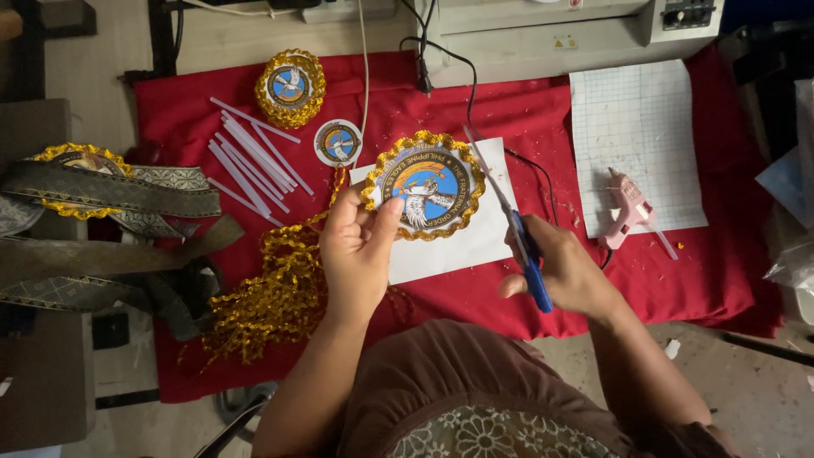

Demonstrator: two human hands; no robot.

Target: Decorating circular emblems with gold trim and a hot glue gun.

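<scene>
My left hand [356, 246] grips the round gold-trimmed emblem [424, 184] by its lower left edge, near the middle of the red-covered tabletop [661, 280], above a white sheet [458, 246]. My right hand [564, 271] is closed around blue-handled scissors [517, 233]; its fingers hide the handle loops.

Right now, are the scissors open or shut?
Shut, as far as shows: the scissors in the right hand show one slim closed point, beside the round badge.

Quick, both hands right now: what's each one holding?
Left hand: closed on the round gold-trimmed badge, pinching its edge.
Right hand: closed on the blue-handled scissors, blades near the badge.
</scene>
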